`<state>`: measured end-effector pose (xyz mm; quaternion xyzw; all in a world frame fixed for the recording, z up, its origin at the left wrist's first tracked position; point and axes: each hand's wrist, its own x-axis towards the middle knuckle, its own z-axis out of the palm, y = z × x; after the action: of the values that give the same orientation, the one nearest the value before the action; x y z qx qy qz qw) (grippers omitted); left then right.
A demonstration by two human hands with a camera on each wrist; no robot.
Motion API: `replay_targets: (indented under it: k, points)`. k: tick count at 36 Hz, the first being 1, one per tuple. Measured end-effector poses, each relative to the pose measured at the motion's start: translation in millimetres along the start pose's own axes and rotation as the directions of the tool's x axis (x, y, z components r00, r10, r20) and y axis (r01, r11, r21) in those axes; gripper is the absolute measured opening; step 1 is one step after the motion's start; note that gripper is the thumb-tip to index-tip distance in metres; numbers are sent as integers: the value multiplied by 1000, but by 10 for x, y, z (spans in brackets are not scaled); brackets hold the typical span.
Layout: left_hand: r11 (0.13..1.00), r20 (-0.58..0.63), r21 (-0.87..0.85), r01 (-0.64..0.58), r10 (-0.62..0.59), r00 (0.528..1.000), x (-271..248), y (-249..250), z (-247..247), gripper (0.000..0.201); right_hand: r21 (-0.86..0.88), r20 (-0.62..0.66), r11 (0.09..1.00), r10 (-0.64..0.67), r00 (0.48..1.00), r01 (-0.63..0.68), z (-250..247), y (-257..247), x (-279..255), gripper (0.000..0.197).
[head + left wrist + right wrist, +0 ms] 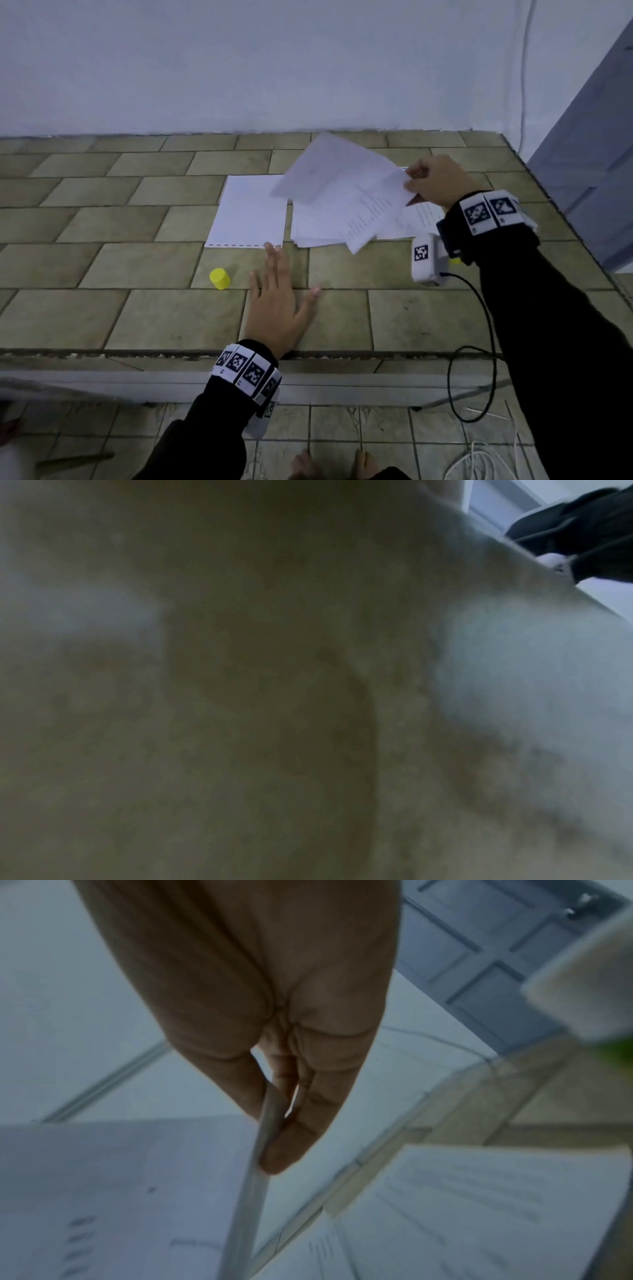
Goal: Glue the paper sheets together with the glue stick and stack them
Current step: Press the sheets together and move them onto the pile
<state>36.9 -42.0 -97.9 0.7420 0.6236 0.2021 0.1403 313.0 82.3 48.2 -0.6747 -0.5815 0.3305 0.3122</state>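
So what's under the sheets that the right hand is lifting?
Under the lifted white paper sheets, pinched by the right hand, lies a loose pile of printed white sheets on the tiled counter. Anything beneath that pile is covered.

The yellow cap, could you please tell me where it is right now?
In the head view the yellow cap stands on the tiled counter, just left of the flat left hand and in front of the single sheet.

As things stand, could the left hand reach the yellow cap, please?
Probably yes: the left hand lies flat and open on the tiles, the yellow cap stands just beside it, and nothing lies between them.
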Motion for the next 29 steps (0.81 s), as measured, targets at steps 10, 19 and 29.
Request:
replay_targets:
  k: [10, 19, 29]
  points:
    - [999, 16, 42, 5, -6, 1000, 38, -25, 16, 91, 127, -38, 968, 224, 974, -218, 660, 93, 239, 25]
    - [997, 47, 79, 19, -23, 999, 37, -18, 7, 94, -317, -8, 945, 81, 997, -79, 892, 192, 164, 21]
    - [992, 55, 125, 8, -15, 998, 50, -18, 10, 99, -591, 98, 806, 39, 994, 27, 1008, 208, 118, 19]
